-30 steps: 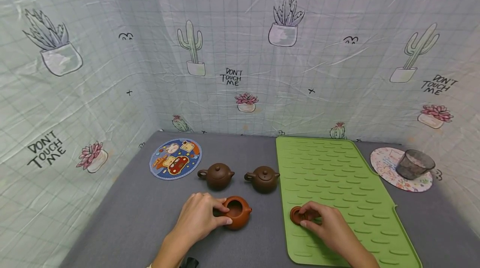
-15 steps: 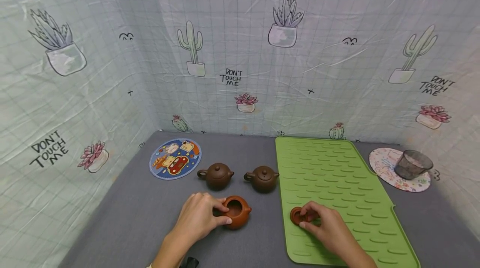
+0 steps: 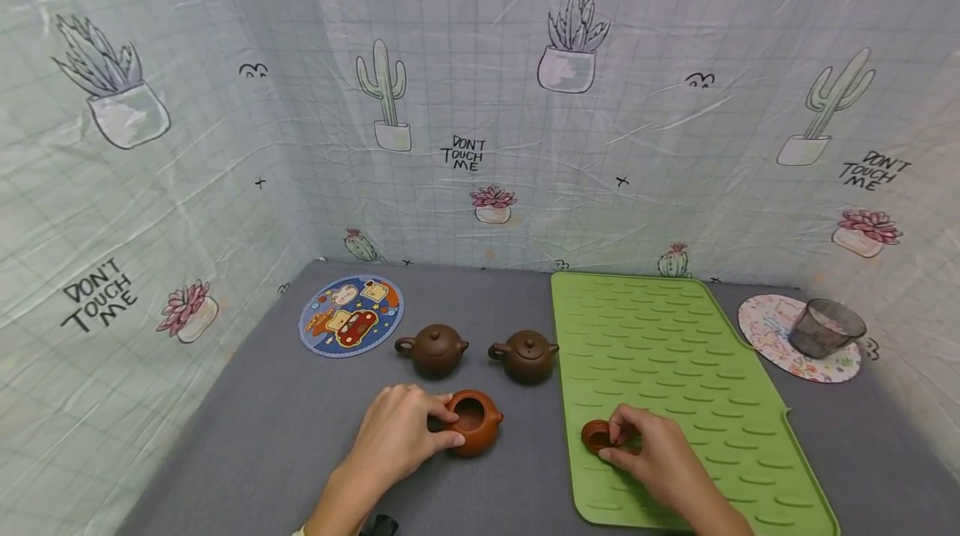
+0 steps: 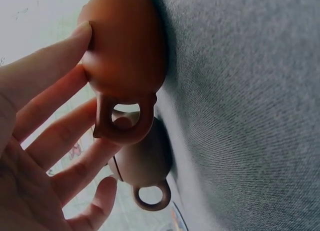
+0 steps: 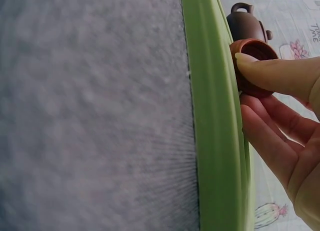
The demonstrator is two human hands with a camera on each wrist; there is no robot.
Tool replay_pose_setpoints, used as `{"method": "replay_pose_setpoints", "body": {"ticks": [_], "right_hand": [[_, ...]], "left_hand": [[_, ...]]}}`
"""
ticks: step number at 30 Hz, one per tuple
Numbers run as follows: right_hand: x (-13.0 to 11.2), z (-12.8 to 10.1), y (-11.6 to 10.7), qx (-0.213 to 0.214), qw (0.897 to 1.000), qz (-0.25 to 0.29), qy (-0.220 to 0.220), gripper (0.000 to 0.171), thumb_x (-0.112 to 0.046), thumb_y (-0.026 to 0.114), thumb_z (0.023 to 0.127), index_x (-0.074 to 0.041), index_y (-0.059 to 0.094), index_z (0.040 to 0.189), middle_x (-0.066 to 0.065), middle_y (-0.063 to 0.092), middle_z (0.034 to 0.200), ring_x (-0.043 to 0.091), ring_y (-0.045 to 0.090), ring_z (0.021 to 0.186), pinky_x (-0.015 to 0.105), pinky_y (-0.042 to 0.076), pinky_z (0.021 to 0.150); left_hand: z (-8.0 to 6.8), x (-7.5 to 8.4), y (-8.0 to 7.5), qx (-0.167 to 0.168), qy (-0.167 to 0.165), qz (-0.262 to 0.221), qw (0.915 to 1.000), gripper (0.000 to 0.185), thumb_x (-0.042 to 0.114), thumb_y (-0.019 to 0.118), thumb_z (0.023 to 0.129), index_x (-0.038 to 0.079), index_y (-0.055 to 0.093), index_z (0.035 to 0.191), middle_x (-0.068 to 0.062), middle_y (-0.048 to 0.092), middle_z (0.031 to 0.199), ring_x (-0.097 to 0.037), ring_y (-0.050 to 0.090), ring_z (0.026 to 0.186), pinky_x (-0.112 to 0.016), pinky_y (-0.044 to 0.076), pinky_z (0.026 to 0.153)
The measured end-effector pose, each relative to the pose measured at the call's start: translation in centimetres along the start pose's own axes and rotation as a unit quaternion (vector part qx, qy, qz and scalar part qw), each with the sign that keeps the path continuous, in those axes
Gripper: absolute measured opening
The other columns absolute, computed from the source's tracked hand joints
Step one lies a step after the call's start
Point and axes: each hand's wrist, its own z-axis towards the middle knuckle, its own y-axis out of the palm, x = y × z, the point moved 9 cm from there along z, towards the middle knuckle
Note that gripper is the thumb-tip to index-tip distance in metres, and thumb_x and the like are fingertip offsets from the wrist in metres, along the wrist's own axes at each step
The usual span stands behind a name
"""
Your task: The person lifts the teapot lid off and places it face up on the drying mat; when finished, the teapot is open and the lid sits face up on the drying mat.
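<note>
Pale sheeting (image 3: 487,61), printed with gridlines, potted plants and the words "DON'T TOUCH ME", is ranged along the far side and both flanks of a grey-covered table (image 3: 285,411).

Item: one orange-brown teapot (image 3: 483,438), lidless, set upright on the near middle of the table, spout to the right. By the left hand (image 3: 405,432) it is held at the rim, the grip narrowed on the pot wall between thumb and fingers; its looped handle is seen from the left wrist.

Item: one small hollow piece (image 3: 597,437), round, reddish-brown, hollow side showing; whether a lid or a cup cannot be told. It is pinched by the right hand (image 3: 654,448), the grip closed on its right side, at the near left part of a green mat (image 3: 660,353). Whether the mat is touched by it cannot be told.

Items: two dark brown teapots, lidded, placed beyond the first; one to the left (image 3: 437,354), one to the right (image 3: 529,359) and just beside the mat's left edge. Both spouts are turned right.

Item: one blue round placemat (image 3: 351,317), illustrated, laid far left.

Item: one floral round placemat (image 3: 768,323), laid far right, by which a smoky translucent cup (image 3: 825,332) is borne.

Item: one black object (image 3: 384,525), partly cut off, at the near edge.
</note>
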Motion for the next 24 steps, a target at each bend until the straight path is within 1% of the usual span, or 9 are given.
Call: {"method": "replay_pose_setpoints", "body": {"ticks": [3,5,10,12,18,24], "right_hand": [[0.03,-0.12,0.12,-0.003,1.000,-0.001,0.009,0.034,-0.017,0.090,0.074,-0.023,0.057,0.078,-0.014,0.067,0.077,-0.008,0.058,0.074,0.019,0.051,0.064],[0.06,-0.16,0.18,-0.007,1.000,0.001,0.013,0.033,-0.017,0.090,0.075,-0.023,0.057,0.079,-0.014,0.067,0.077,-0.008,0.059,0.074,0.019,0.051,0.064],[-0.10,-0.01,-0.05,0.001,1.000,0.006,-0.002,0.031,-0.017,0.089,0.077,-0.021,0.059,0.082,-0.013,0.067,0.080,-0.007,0.061,0.074,0.019,0.054,0.065],[-0.19,0.11,-0.19,0.007,1.000,0.006,-0.009,0.030,-0.016,0.089,0.077,-0.021,0.060,0.083,-0.012,0.068,0.081,-0.007,0.062,0.075,0.019,0.055,0.067],[-0.21,0.30,-0.41,0.006,1.000,0.007,-0.003,0.026,-0.017,0.089,0.077,-0.021,0.064,0.084,-0.011,0.071,0.084,-0.005,0.065,0.075,0.020,0.056,0.068],[-0.21,0.45,-0.51,0.000,1.000,0.009,-0.001,0.024,-0.017,0.088,0.078,-0.021,0.066,0.087,-0.010,0.073,0.086,-0.003,0.068,0.077,0.021,0.057,0.069]], "left_hand": [[-0.15,0.18,-0.05,0.001,-0.003,0.012,0.9999,0.021,0.039,0.093,0.069,0.027,0.086,0.085,0.008,0.081,0.107,-0.016,0.071,0.084,-0.034,0.053,0.078],[-0.22,0.27,-0.08,0.003,-0.005,0.019,0.9998,0.021,0.039,0.093,0.069,0.028,0.086,0.085,0.009,0.081,0.106,-0.015,0.069,0.083,-0.033,0.051,0.077],[-0.17,0.50,-0.12,0.006,-0.001,0.024,0.9997,0.022,0.039,0.093,0.069,0.026,0.086,0.086,0.008,0.081,0.104,-0.013,0.069,0.084,-0.029,0.047,0.071],[-0.14,0.61,-0.10,0.002,0.003,0.023,0.9997,0.022,0.038,0.093,0.069,0.026,0.086,0.087,0.007,0.081,0.105,-0.013,0.069,0.085,-0.029,0.046,0.070],[-0.06,0.84,-0.10,-0.008,0.011,0.031,0.9994,0.022,0.039,0.092,0.070,0.026,0.085,0.087,0.007,0.081,0.104,-0.013,0.069,0.085,-0.027,0.043,0.068],[-0.05,0.92,-0.20,-0.015,0.018,0.030,0.9993,0.024,0.040,0.091,0.071,0.026,0.085,0.089,0.007,0.081,0.105,-0.013,0.069,0.085,-0.028,0.043,0.069]]}}
